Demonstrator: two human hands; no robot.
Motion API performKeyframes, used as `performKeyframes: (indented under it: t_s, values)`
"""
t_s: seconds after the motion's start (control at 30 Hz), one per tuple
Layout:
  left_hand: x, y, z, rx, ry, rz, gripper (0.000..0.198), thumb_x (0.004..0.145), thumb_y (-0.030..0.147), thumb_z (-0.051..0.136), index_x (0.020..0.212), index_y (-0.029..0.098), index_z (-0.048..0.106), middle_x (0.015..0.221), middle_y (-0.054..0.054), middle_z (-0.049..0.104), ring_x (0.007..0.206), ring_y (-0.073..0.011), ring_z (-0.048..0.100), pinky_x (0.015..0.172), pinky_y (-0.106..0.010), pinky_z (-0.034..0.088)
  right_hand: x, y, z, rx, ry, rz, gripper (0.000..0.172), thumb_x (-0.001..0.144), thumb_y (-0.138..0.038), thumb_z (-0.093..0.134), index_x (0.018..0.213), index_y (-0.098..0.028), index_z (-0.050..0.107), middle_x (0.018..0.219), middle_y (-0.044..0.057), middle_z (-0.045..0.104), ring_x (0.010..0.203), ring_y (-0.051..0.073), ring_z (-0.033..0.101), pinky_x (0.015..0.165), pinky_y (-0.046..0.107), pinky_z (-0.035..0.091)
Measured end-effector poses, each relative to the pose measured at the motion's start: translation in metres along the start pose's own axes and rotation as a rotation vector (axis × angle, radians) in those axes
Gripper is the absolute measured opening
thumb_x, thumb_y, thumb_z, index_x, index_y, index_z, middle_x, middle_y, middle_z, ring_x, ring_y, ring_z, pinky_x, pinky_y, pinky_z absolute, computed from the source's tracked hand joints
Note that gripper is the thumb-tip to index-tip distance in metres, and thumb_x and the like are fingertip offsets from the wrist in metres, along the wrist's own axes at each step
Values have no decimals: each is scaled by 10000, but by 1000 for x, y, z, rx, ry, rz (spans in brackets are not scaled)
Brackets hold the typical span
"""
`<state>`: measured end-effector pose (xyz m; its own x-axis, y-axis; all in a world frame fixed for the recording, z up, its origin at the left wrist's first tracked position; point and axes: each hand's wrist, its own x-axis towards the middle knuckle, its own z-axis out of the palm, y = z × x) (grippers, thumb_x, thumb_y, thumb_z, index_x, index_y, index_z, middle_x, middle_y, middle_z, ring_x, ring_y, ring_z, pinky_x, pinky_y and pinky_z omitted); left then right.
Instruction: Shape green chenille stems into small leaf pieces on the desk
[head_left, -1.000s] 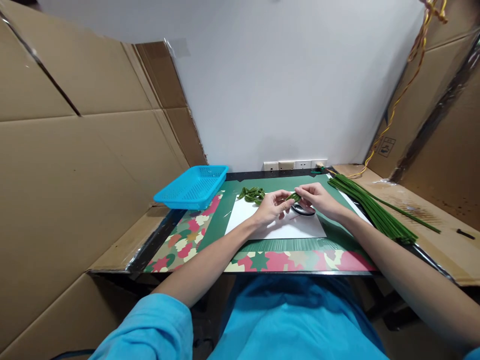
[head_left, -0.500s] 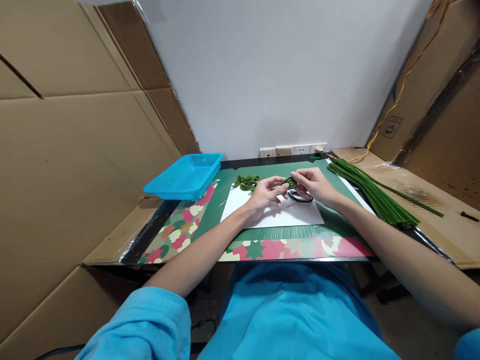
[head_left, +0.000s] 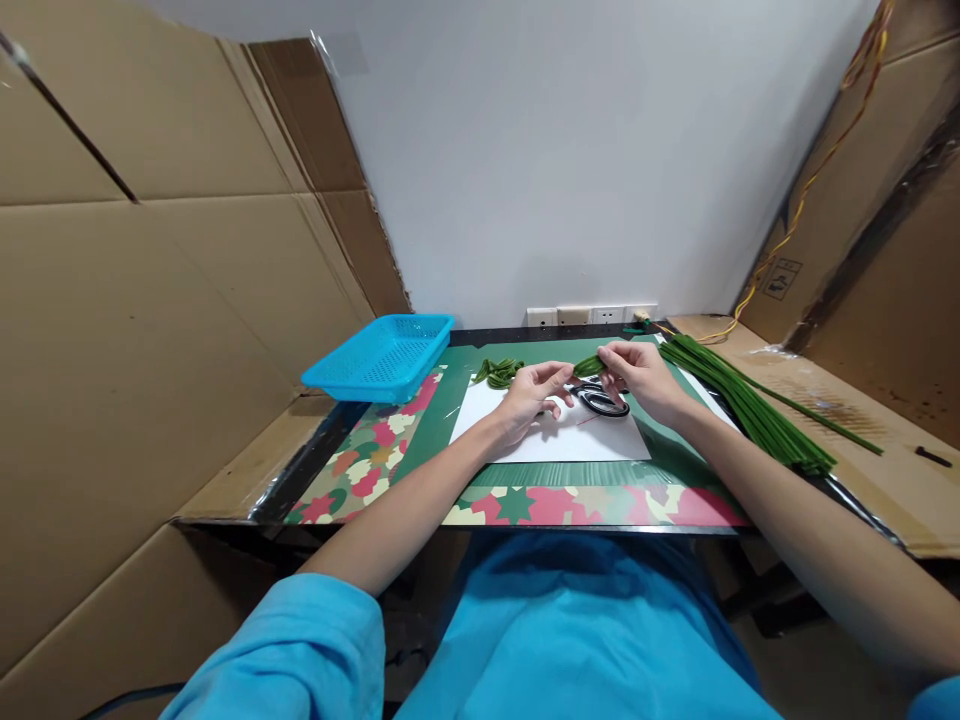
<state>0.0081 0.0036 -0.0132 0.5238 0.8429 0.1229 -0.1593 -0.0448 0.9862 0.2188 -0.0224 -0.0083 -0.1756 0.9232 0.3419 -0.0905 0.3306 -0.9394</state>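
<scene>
Between my two hands, just above a white sheet of paper, is a leaf-shaped piece of bent green pipe cleaner. My left hand pinches its left end, the other fingers loosely curled. At the opposite end, my right hand grips it between thumb and fingertips. Scissors with black handles lie on the paper under my right hand, their blades partly hidden. More bent green pipe cleaner pieces sit in a small pile beyond my left hand.
A blue perforated basket stands at the table's back left. On the right lies a bundle of long straight green pipe cleaners. Cardboard walls flank the table. Sockets and a yellow cable are at the back.
The piece between my hands has turned from a rounder loop into a narrower, stretched shape. My hands have drawn slightly apart. The whole view has shifted a little.
</scene>
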Motion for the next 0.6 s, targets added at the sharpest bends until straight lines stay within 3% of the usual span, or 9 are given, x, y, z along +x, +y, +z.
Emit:
performKeyframes:
  t_s: [0.3,0.43,0.6]
  values:
    - [0,-2,2,-5,-37,5,572,764,664,821,915,143,640,704,6,589,556,-91,561,422,-182,391,-3,6,6,78,-113,88,435,818,-603,818,804,-183,707,639,6,653,486,127,567,438,253,451]
    - [-1,-1,4,-8,-86,-8,610,770,717,781,922,152,613,747,-7,606,549,-96,569,408,-185,374,-4,5,7,141,-123,117,424,775,-573,866,795,-180,708,634,-1,643,496,123,568,448,252,459]
    - [-2,-1,5,-8,-65,5,608,798,728,746,971,161,613,842,-19,625,593,-100,604,407,-176,365,-2,6,7,182,-98,132,425,767,-575,871,793,-188,694,653,5,675,488,120,572,462,259,488]
